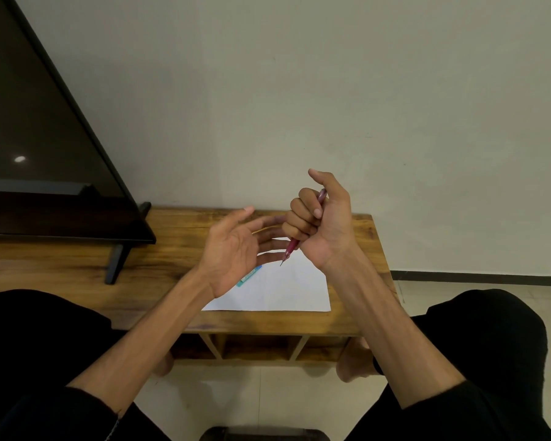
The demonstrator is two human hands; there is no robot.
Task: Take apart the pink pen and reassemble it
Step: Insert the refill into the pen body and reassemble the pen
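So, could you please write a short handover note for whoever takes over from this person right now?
Right hand: fist closed around the pink pen, tip pointing down over the white paper.
Left hand: open, empty, palm up beside the pen.
A teal pen lies on the paper, partly hidden by the left hand.
Done: the pink pen looks whole; no loose parts visible, so the stage is unclear.
Left: confirm whether it was disassembled, then finish.

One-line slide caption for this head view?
Right hand grips the pink pen tip-down above white paper; left hand open beside it.
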